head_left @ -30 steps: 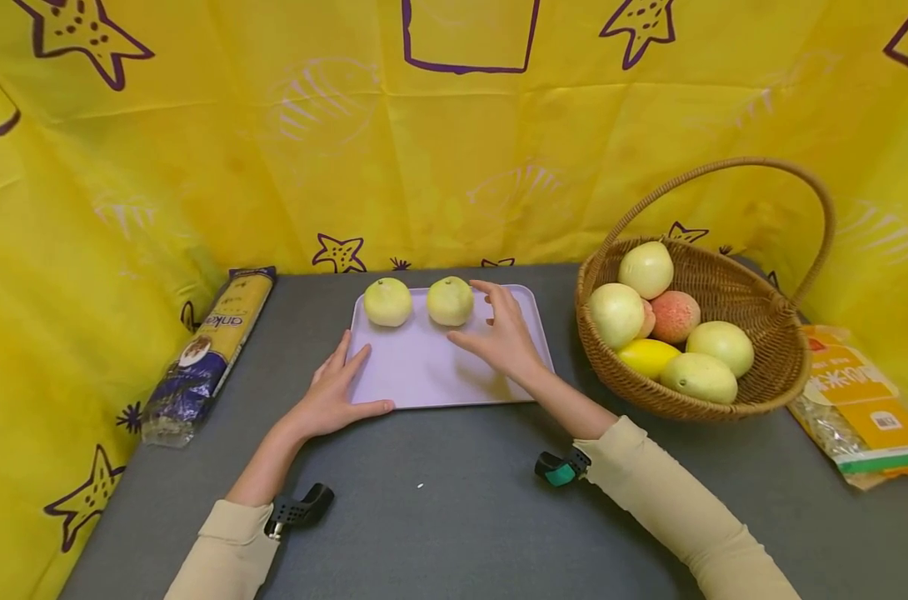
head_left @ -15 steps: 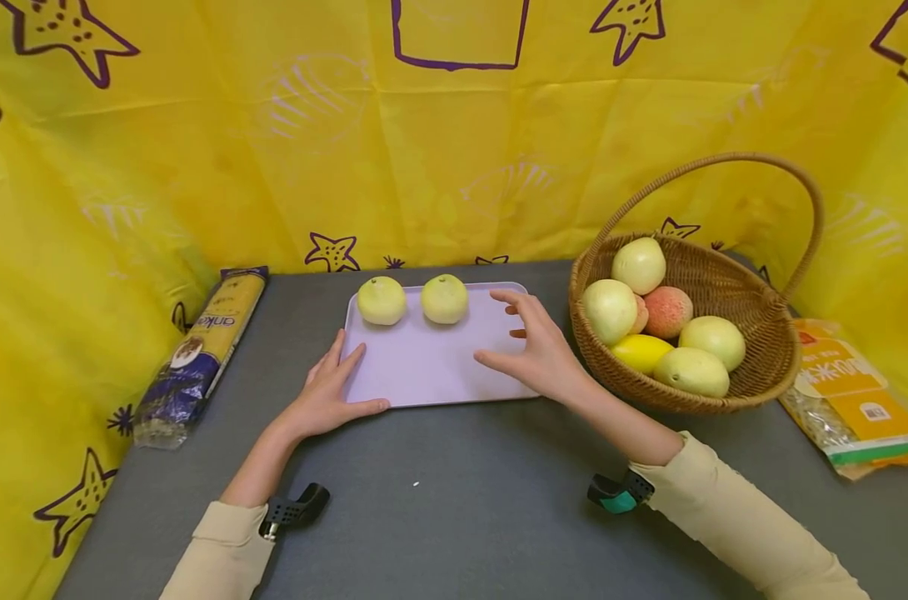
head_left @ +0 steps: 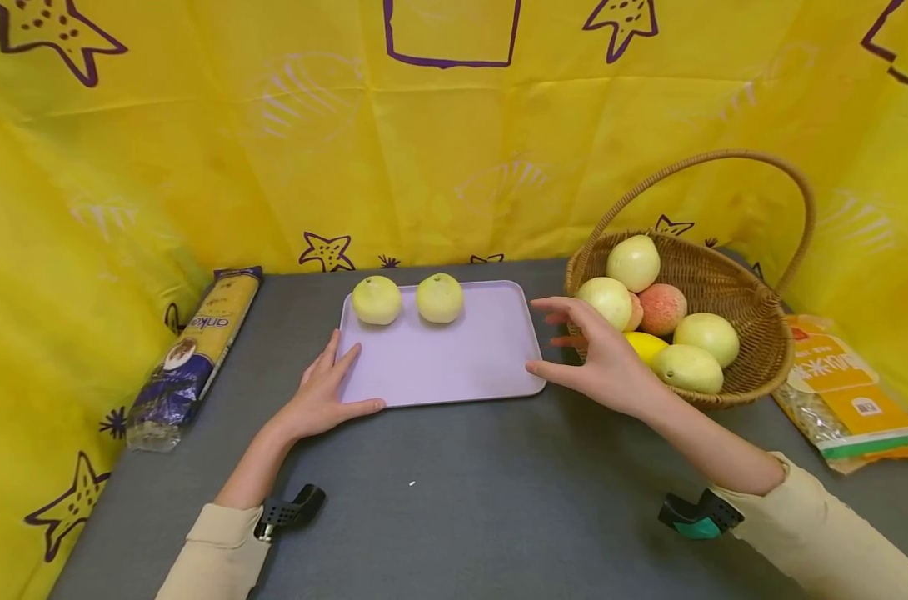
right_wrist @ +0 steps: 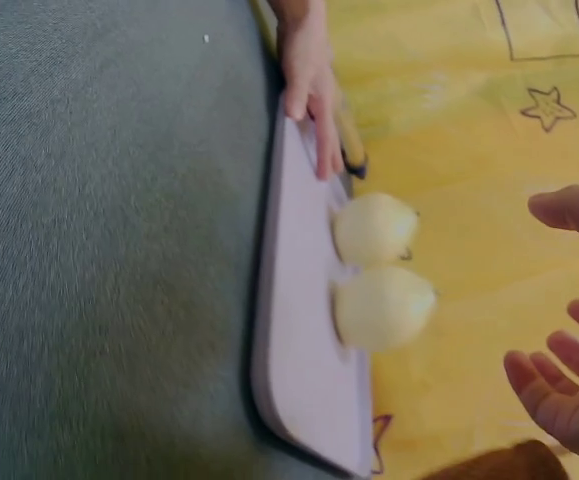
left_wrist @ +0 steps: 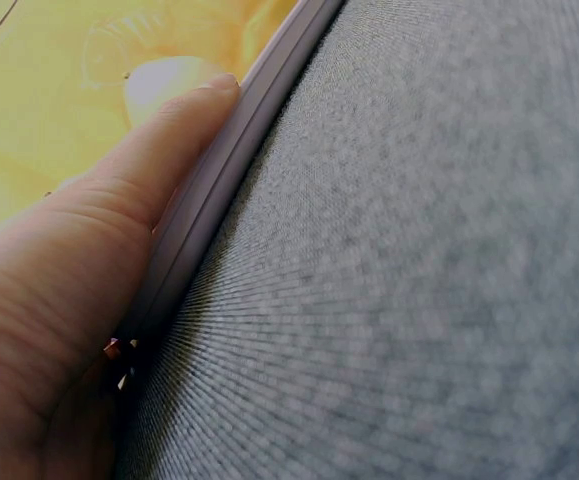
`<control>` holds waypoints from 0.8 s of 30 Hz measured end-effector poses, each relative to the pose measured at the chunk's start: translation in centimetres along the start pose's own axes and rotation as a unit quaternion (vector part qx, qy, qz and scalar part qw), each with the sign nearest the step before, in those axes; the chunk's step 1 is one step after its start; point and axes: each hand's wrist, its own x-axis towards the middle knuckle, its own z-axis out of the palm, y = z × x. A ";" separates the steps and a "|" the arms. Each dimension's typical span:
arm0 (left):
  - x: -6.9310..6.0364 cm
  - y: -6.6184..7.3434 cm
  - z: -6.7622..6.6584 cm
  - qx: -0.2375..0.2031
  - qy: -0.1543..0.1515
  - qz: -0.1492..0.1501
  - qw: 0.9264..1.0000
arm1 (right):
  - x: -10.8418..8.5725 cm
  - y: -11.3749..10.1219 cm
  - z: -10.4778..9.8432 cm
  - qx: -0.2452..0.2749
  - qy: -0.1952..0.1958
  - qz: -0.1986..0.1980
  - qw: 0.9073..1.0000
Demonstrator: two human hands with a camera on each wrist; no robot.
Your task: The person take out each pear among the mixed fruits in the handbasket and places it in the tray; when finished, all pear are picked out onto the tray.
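A lilac tray lies on the grey table. My left hand rests at its near left corner, thumb along the front edge, fingers spread by the left side. Two round yellow-green fruits sit side by side at the tray's back left. My right hand hovers between the tray's right end and the wicker basket, fingers apart and holding nothing. It hides part of the basket's near left side. In the basket lie several pale green fruits, a reddish peach-like fruit and a bright yellow fruit.
A blue and yellow packet lies along the table's left side. Right of the basket is an orange and clear bag. Over the basket arches a tall handle. A yellow printed cloth hangs behind and at the sides.
My right hand has moved right, away from the right-hand fruit on the tray, across to the basket's left side. My left hand stays at the tray corner. The head view has shifted slightly.
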 end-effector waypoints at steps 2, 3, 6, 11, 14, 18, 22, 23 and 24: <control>0.0 0.0 0.0 0.000 0.000 0.000 1.000 | -0.4 -0.1 -0.8 -0.008 0.009 -0.001 1.000; 0.0 0.0 -0.1 0.000 0.000 0.000 1.000 | -0.5 -0.1 -1.2 -0.011 0.012 0.001 1.000; 0.0 0.0 0.0 0.002 0.000 -0.002 1.000 | -1.0 -0.3 -2.4 -0.021 0.021 0.011 0.999; 0.1 0.0 0.0 0.005 0.001 -0.002 1.000 | -1.1 -0.2 -4.4 -0.039 0.023 0.018 0.999; 0.1 0.0 0.0 0.006 0.002 -0.002 1.000 | -0.9 0.1 -5.4 -0.067 0.019 0.026 0.997; 0.0 0.0 -0.1 0.005 0.004 -0.005 1.000 | -0.2 0.3 -6.8 -0.125 -0.007 0.027 0.992; 0.0 0.0 -0.1 0.005 0.005 -0.003 1.000 | 0.6 0.9 -8.1 -0.192 -0.048 0.007 0.980; 0.0 0.0 0.0 0.004 0.005 -0.002 1.000 | 0.9 1.1 -8.4 -0.205 -0.058 0.003 0.977; 0.0 0.0 0.0 0.004 0.004 -0.001 1.000 | 1.1 1.2 -8.7 -0.214 -0.068 0.001 0.974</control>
